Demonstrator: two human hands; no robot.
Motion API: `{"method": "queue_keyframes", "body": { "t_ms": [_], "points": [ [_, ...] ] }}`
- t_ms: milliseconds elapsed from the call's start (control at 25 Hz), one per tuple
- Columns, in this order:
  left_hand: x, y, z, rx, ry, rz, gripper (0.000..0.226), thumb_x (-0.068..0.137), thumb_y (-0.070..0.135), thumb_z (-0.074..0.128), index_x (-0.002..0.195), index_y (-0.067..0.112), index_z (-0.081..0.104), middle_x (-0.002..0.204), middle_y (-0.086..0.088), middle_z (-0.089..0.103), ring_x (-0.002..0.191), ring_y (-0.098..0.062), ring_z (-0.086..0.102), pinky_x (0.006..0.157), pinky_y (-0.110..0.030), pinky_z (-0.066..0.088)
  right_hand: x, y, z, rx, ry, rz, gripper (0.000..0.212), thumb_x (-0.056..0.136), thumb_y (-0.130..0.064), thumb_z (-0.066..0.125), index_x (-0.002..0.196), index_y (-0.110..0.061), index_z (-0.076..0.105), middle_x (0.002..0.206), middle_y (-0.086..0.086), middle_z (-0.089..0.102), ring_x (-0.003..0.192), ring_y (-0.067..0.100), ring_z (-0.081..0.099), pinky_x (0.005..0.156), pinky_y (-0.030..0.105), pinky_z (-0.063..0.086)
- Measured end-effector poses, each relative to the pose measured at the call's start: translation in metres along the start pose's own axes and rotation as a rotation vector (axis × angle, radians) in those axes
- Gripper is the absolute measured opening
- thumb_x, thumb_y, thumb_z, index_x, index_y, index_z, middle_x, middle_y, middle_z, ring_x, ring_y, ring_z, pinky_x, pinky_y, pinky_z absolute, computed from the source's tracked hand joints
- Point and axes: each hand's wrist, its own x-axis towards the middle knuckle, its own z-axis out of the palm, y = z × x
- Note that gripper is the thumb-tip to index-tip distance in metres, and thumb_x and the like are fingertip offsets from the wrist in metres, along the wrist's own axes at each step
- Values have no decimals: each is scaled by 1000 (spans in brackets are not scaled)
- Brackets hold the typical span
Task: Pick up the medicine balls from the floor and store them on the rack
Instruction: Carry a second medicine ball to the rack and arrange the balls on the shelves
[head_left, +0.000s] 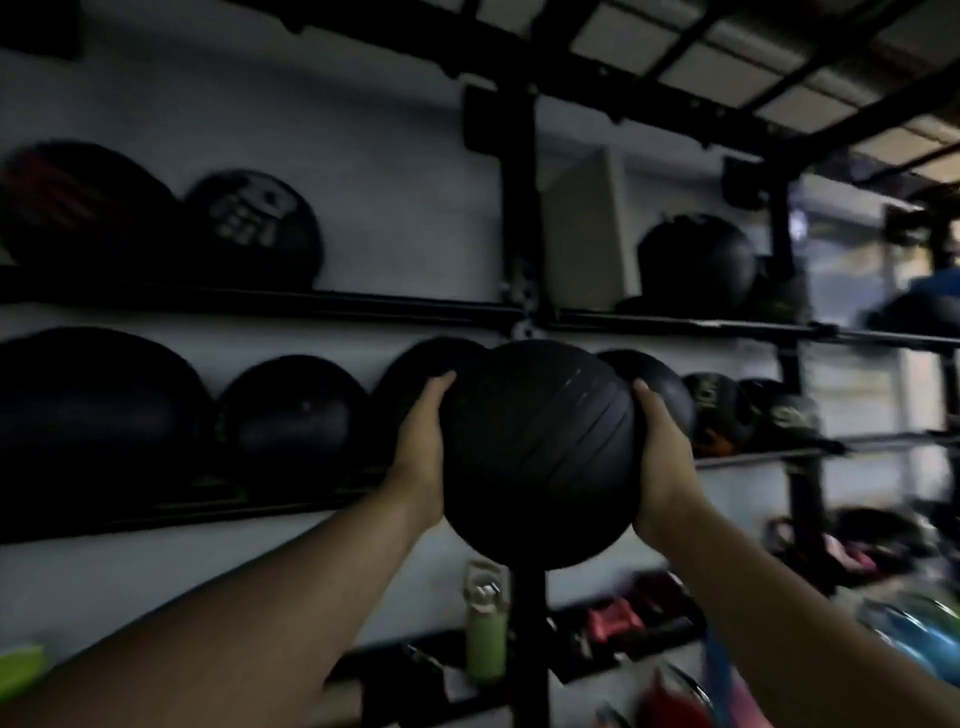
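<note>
I hold a black medicine ball (537, 452) at chest height in front of the wall rack (519, 314). My left hand (418, 452) presses its left side and my right hand (662, 462) presses its right side. The ball hangs in front of the rack's black upright post, level with the lower shelf. Several black medicine balls (293, 415) sit on that lower shelf to the left, and smaller ones (719, 410) to the right. Upper-shelf balls (254, 228) rest at the left, and one more ball (696, 265) at the right.
A green water bottle (485, 631) stands low beside the post. Red and pink gear (613, 618) lies on a low shelf. Coloured items (919, 634) crowd the lower right. A pale box (587, 234) sits on the upper shelf. The room is dim and the picture blurred.
</note>
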Motion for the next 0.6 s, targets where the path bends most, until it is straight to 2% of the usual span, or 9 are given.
{"method": "queue_keyframes", "body": {
  "t_ms": [80,200,280,400,520,600],
  "points": [
    [25,51,-39,52,53,117,51,97,47,58,129,13,76,129,-16,77,123,-35,70,112,-46,52,25,18,68,80,-92,-4,57,86,-61,63,123,-20,78,121,9,80,117,34,73,110,53,53],
    [63,121,-74,161,106,317,51,97,49,59,128,14,77,129,-16,76,125,-36,68,115,-51,50,67,18,158,187,-198,-18,56,91,-61,61,130,-24,74,128,11,76,120,39,70,110,57,51],
    [81,156,-81,216,136,396,50,95,50,61,126,14,78,126,-15,78,122,-35,70,109,-48,55,91,7,201,231,-277,-30,56,90,-62,61,131,-26,73,129,11,75,120,39,69,109,58,52],
    [121,201,-89,240,190,488,48,92,53,64,119,17,82,117,-12,82,109,-30,76,90,-40,64,138,0,255,264,-344,-73,53,88,-63,62,123,-26,78,123,9,78,115,36,72,104,57,56],
    [174,229,-87,272,194,568,41,90,52,64,104,21,87,106,-8,84,88,-23,81,71,-34,66,199,-11,294,283,-399,-148,57,84,-65,61,120,-25,79,123,10,78,115,36,72,104,57,55],
    [208,239,-83,289,197,619,39,88,53,64,97,24,89,100,-6,85,81,-22,81,66,-34,65,241,-17,313,313,-422,-189,54,85,-62,62,118,-23,80,117,10,80,110,36,75,100,56,58]
  ]
}}
